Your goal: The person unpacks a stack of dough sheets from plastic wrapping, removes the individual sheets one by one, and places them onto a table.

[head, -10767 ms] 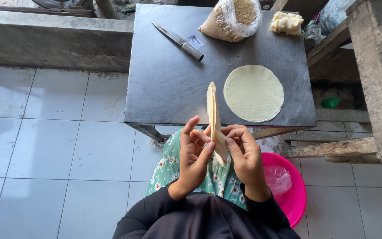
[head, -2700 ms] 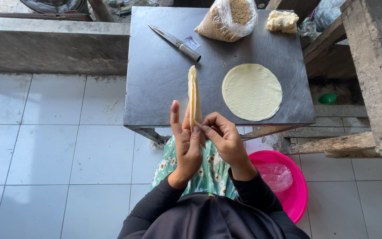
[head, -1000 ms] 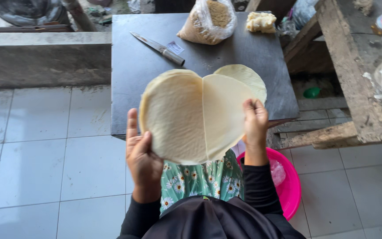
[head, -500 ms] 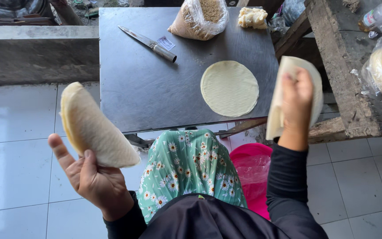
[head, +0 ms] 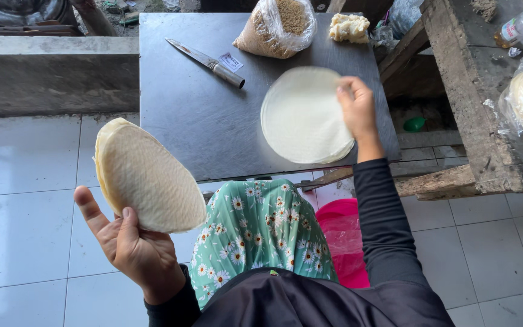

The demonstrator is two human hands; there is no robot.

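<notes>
left hand (head: 131, 251) holds a stack of thin round wrappers (head: 146, 178) in a cupped grip, off the desk (head: 189, 121) at 8 o'clock, while right hand (head: 357, 109), fingers spread, presses the flat wrapper (head: 301, 118) down near the desk's 4 o'clock edge.

Looks like a home-style food prep spot, kind of a backyard or semi-outdoor kitchen. Pale floor tiles (head: 25, 200) fill the lower left, a low dark metal desk (head: 201, 127) sits in the middle with a knife (head: 207, 62), a bag of brown filling (head: 276, 27) and thin round wrappers (head: 304, 115). Rough wooden planks (head: 461, 109) run down the right, a concrete ledge (head: 49, 72) is upper left.
</notes>
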